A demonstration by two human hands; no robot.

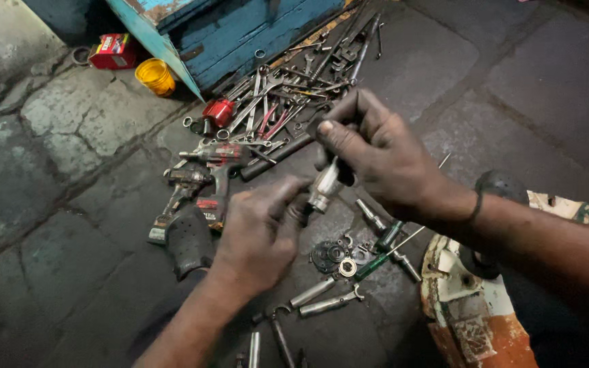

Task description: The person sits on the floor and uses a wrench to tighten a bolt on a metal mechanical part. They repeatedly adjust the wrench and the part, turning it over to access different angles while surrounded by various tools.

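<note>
Bolts and short metal rods (311,300) are lying nearest the camera on the stone floor (49,204), with a cluster of washers and a gear (335,257) just beyond them and a green-handled screwdriver (376,262) resting beside those. Above these, the left hand (257,235) is curling its grimy fingers toward the lower end of a short metal cylinder (322,187), touching it at the tip. From the right, the right hand (376,153) is gripping the same cylinder from above, fingers closed around its dark upper part. Left of the hands, two cordless power tools (202,180) are lying on the floor. Farther off, a heap of wrenches (281,102) is spreading out against a blue wooden box (240,34), with a yellow cup (155,76) sitting near its corner
</note>
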